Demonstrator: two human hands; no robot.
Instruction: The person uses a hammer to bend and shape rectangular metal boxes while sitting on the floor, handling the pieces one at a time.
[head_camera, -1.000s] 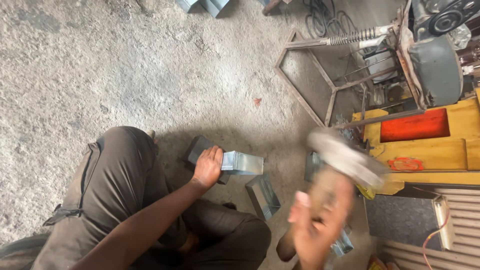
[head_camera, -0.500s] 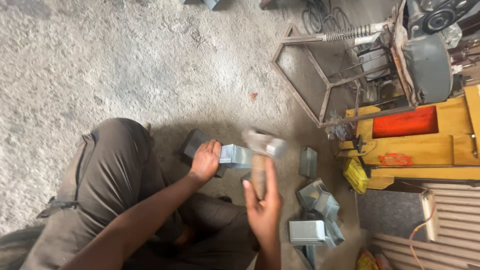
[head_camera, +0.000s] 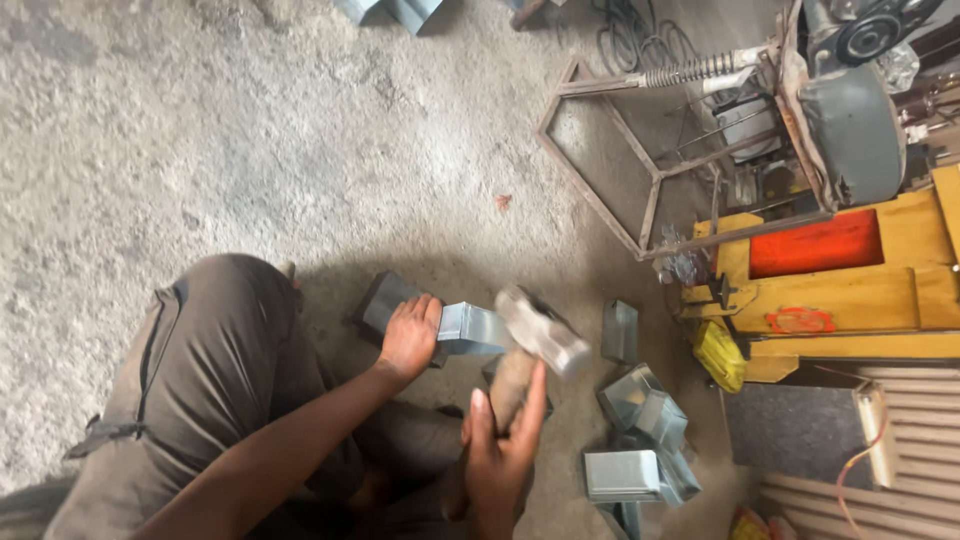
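Two hands work sheet metal on a rough concrete floor (head_camera: 200, 130) that fills most of the frame. At the right edge stands a yellow-and-orange machine (head_camera: 850, 280), with a welded steel frame (head_camera: 640, 170) in the upper middle. At lower right lies a heap of folded metal boxes (head_camera: 640, 440), with one more flat piece (head_camera: 620, 330) just above it. In the centre, the left hand (head_camera: 410, 335) is pressed flat on a dark block (head_camera: 380, 300) and grips the end of a folded metal channel (head_camera: 470, 328). The right hand (head_camera: 500, 450) is wrapped tight around the wooden handle of a hammer (head_camera: 540, 330), whose blurred head hangs just beside the channel. With fingers so close to the striking point, a glancing blow could catch the left hand, or the thin channel could slip off the block and buckle unevenly.
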